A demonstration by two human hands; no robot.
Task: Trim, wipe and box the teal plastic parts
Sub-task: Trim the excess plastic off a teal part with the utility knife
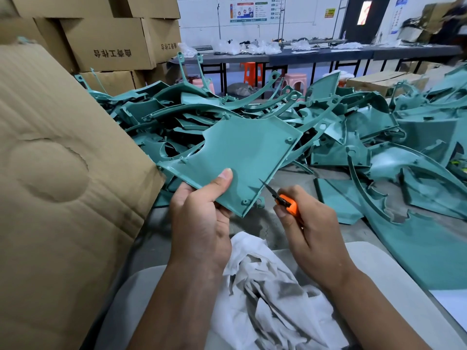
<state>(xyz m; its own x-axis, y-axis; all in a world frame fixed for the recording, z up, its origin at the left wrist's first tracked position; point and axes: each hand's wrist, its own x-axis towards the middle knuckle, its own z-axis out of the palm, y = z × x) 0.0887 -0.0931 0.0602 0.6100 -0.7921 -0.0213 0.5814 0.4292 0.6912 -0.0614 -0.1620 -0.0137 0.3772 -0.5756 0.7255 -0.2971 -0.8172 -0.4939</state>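
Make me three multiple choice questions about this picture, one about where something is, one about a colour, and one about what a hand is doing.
1. Where does the white cloth lie?
A. In front of the person, below both hands
B. On top of the cardboard boxes
C. On the far table

2. What colour is the handle of the cutter?
A. Blue
B. Orange
C. Black

3. What is the left hand doing?
A. Resting flat on the cloth
B. Reaching into the large carton
C. Gripping the teal part by its near edge

Answers:
1. A, the crumpled cloth sits between the forearms, nearest the camera.
2. B, orange shows inside the right hand, with the dark blade pointing at the part's edge.
3. C, the thumb lies on top of the panel and the fingers curl under it.
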